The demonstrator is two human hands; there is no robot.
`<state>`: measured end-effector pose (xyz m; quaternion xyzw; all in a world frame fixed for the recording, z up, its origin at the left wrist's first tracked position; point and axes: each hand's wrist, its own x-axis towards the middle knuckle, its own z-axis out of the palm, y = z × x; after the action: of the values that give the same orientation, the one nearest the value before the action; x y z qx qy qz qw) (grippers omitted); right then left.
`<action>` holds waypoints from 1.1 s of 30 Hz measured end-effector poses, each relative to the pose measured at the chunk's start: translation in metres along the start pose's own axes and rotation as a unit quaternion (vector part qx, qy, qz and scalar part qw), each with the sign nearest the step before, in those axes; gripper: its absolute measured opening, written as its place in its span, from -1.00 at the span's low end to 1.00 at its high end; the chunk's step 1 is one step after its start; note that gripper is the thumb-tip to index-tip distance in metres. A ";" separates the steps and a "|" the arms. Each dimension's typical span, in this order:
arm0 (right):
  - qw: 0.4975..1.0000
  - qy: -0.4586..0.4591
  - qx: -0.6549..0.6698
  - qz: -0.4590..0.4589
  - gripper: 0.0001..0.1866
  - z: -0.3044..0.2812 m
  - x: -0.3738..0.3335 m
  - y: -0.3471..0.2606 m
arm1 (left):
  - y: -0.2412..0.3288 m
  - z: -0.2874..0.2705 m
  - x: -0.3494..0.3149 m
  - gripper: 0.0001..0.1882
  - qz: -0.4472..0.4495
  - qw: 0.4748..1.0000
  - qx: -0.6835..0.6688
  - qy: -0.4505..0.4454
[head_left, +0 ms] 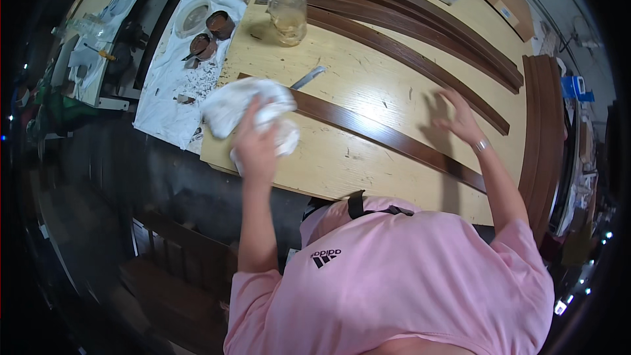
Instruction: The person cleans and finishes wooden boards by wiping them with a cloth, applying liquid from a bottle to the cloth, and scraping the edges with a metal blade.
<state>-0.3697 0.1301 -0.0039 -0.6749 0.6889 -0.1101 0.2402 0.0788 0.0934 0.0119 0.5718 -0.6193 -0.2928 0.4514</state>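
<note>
My left hand [255, 144] grips a bunched white cloth [246, 104] over the left end of a dark brown wooden strip [381, 133]. That strip lies slantwise across the pale work table [348, 85]. The hand is slightly blurred, and the cloth covers part of the strip's end. My right hand [460, 118] is held above the table with its fingers apart and nothing in them. It is near the right end of a second brown strip [407, 58]. A knife-like grey blade [307, 77] lies beside the first strip, close to the cloth.
A glass jar with a white lid [288, 10] stands at the far left. Stained brown cups [204, 46] sit on white sheeting [158, 92] left of the table. More brown mouldings [420, 13] lie at the back, others [544, 131] at the right edge. A cardboard box [503, 0] is at the far right.
</note>
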 end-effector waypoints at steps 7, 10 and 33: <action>0.975 0.032 -0.037 0.218 -0.24 -0.012 -0.225 0.109 | -0.082 0.019 0.040 -0.57 0.208 0.927 0.304 -0.072; 0.962 0.107 0.024 0.249 -0.28 -0.003 -0.244 0.123 | -0.087 0.007 0.047 -0.62 0.217 0.879 0.421 -0.052; 0.765 0.392 0.509 0.055 -0.36 -0.096 -0.294 0.055 | 0.347 0.272 -0.135 -0.77 0.227 0.779 -0.307 -0.497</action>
<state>-0.4719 0.4063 0.1067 -0.3125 0.6024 -0.6858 0.2630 -0.3263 0.2437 0.1722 0.0208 -0.7471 -0.5999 0.2856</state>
